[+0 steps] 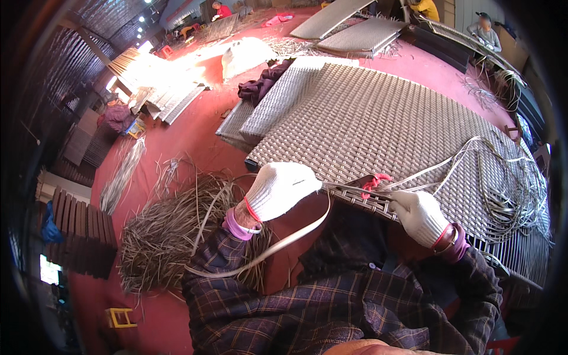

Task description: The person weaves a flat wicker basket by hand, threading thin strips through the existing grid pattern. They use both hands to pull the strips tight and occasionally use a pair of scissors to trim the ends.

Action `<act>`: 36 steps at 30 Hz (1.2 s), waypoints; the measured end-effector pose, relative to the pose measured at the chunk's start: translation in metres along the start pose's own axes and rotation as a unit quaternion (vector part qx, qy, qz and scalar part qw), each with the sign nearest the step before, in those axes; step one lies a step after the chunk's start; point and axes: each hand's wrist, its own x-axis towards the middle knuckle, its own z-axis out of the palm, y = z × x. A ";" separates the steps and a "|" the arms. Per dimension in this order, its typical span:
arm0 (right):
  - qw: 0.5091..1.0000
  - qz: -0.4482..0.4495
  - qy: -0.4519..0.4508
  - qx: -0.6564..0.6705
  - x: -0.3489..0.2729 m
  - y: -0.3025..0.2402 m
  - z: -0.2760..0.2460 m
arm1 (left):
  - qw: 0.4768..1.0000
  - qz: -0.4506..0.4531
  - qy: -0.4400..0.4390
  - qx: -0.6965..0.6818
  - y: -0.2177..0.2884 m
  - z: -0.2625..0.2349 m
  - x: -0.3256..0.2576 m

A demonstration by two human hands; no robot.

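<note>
In front of me lies a large woven panel of greyish-brown flat strips. My left hand, in a white knit glove, is closed at the panel's near left edge. A pale flat strip hangs in a loop from its fingers back over my left sleeve. My right hand, gloved alike, is closed on strip ends at the near edge. Thin strips stretch between the two hands. Just beyond them, a tool with red-wrapped handles rests on the weave; its kind is partly hidden. Both hands' fingertips are hard to make out.
Loose strips lie coiled on the panel's right side. A big heap of strips covers the red floor to my left. Stacked panels stand beyond the weave. A small yellow stool is at lower left. Several people work farther back.
</note>
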 end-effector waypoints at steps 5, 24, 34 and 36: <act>0.993 -0.044 -0.067 0.089 0.009 -0.012 0.023 | 1.000 -0.013 0.020 -0.002 0.028 0.036 0.025; 0.930 -0.254 0.232 -0.127 0.064 -0.009 0.024 | 0.990 0.062 -0.075 0.102 -0.046 0.037 -0.002; 0.877 -0.357 -0.117 -0.299 0.106 0.036 0.045 | 0.987 0.076 -0.066 0.122 -0.057 0.062 -0.027; 0.879 -0.257 -0.255 -0.310 0.113 0.038 0.055 | 0.985 0.081 -0.056 0.141 -0.055 0.066 -0.025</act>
